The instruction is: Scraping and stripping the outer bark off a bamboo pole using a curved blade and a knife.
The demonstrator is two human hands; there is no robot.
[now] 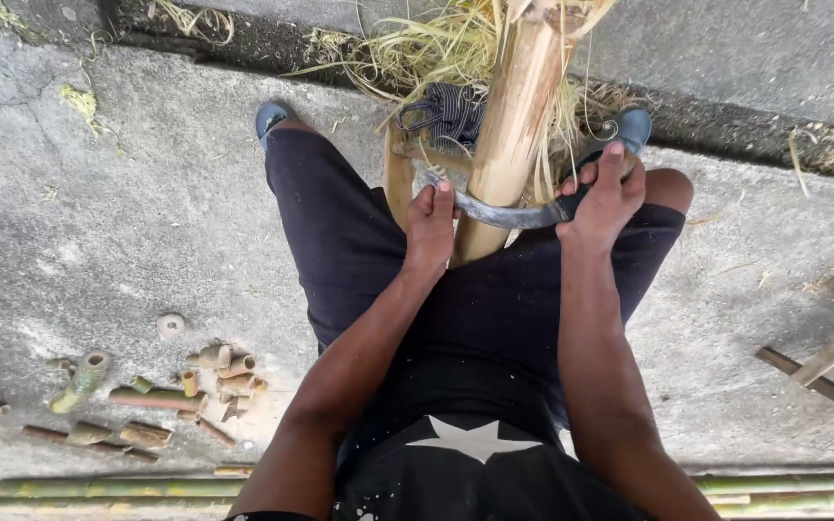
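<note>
Long green bamboo poles [118, 487] lie nearest on the rough grey concrete floor [147, 222], with short cut bamboo bits [161, 397] just past them. Farther up, the left hand [430, 229] and the right hand [606, 200] have their fingers closed tight on the two ends of a curved metal blade [506, 214]. The blade presses against a smooth yellow bamboo stalk [514, 125] that stands between the knees. Dry grass [417, 58] sits behind it.

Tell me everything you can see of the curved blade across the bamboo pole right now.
The curved blade is a dark grey, metal-looking strip, bowed in a shallow arc and lying crosswise against the near face of the pale bamboo pole. The left hand grips one end, the right hand the other, which looks like a dark handle. Its middle presses on the pole, between the person's knees.
</note>
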